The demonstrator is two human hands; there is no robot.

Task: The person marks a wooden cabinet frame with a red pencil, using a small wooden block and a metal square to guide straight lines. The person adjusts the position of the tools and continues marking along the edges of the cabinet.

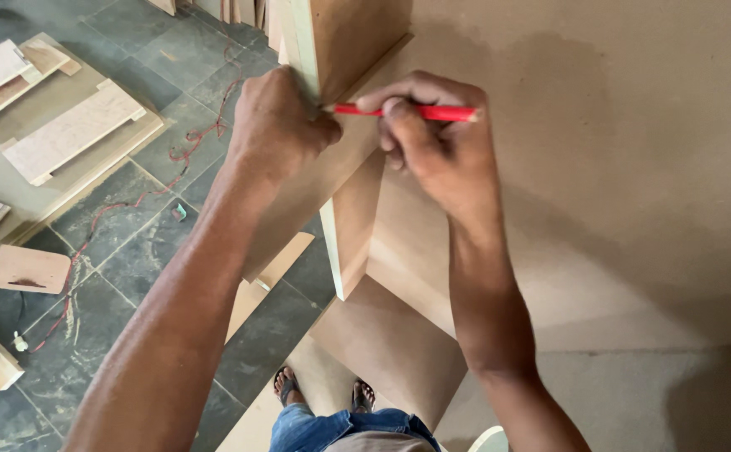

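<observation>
My right hand (436, 146) grips a red pencil (415, 111), its tip pointing left against the edge of an upright brown board (344, 38). My left hand (282, 121) is closed around that upright board's edge, right beside the pencil tip. Both hands rest over a large flat brown fibreboard panel (633, 167) that fills the right side of the view. A narrower board (350, 222) stands on edge beneath my hands.
Dark slate floor tiles (131, 243) lie to the left, with scattered wood offcuts (68, 130), a small board piece (29, 269) and a red cord (139, 197) trailing across. My feet in sandals (323, 389) show below, beside another panel (390, 343).
</observation>
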